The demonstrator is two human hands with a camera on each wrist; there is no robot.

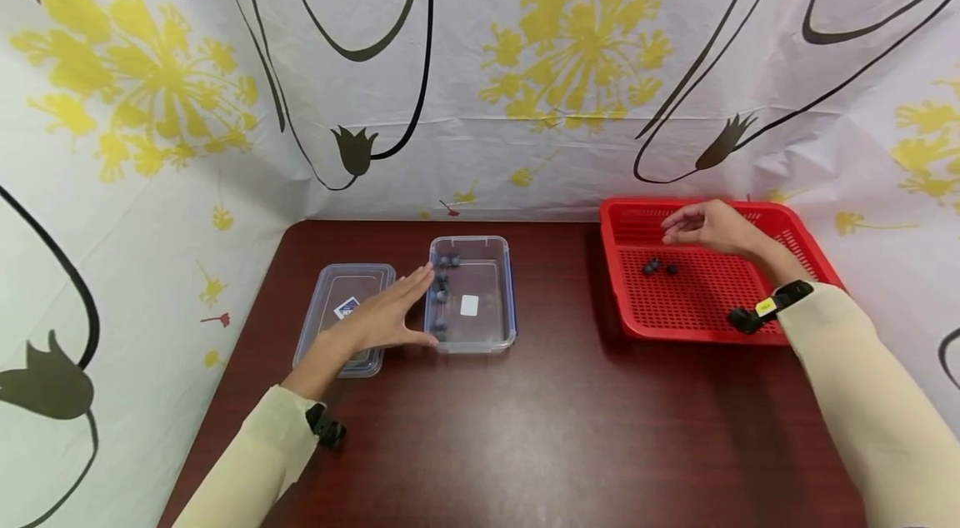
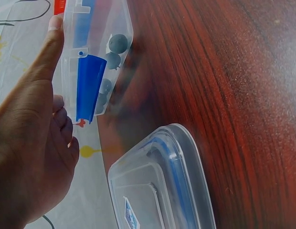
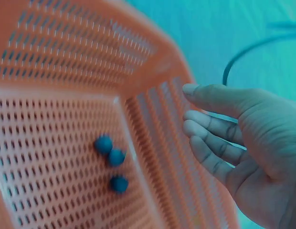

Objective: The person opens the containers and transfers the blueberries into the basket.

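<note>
A clear plastic container (image 1: 491, 320) with several blueberries (image 1: 441, 296) along its left side stands on the table. My left hand (image 1: 390, 314) is at its left side, with fingers extended and thumb spread apart; in the left wrist view the thumb lies by the container wall near a blue clip (image 2: 90, 86). My right hand (image 1: 712, 226) hovers over the red basket (image 1: 630, 295), fingers loosely bent and nothing between them. Below it, three blueberries (image 3: 116, 157) lie on the basket's perforated floor, two of them touching.
A clear lid (image 1: 333, 282) with a blue and white label lies left of the container, partly under my left forearm in the head view. The dark red wooden table (image 1: 510, 428) meets a patterned cloth (image 1: 480, 78) at its back edge.
</note>
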